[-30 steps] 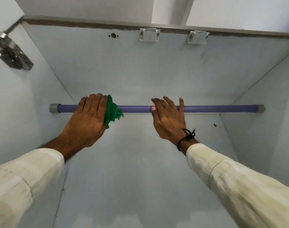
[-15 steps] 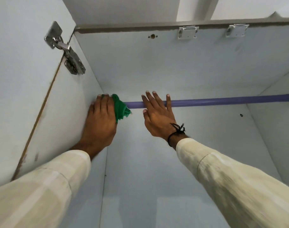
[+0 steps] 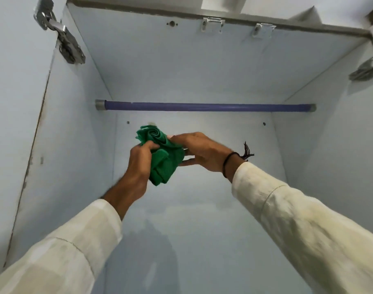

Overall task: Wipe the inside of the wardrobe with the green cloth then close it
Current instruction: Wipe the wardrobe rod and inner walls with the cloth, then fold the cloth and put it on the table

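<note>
I look up into the open wardrobe, whose pale blue back wall (image 3: 202, 198) fills the middle of the view. The green cloth (image 3: 162, 151) is bunched up in mid-air below the purple hanging rail (image 3: 206, 107). My left hand (image 3: 138, 164) grips the cloth from the left side. My right hand (image 3: 199, 152) holds its right side with thumb and fingers. Both hands are clear of the rail and of the walls.
A metal door hinge (image 3: 64, 41) sits on the left side panel, and another hinge (image 3: 370, 66) shows at the right edge. Two small metal brackets (image 3: 212, 23) are fixed to the top panel. The left side wall (image 3: 70, 145) and right side wall (image 3: 330, 155) close in the space.
Both hands have come off the purple rail and dropped below it, meeting in the middle. My right hand, flat on the rail before, now holds the cloth together with my left.
</note>
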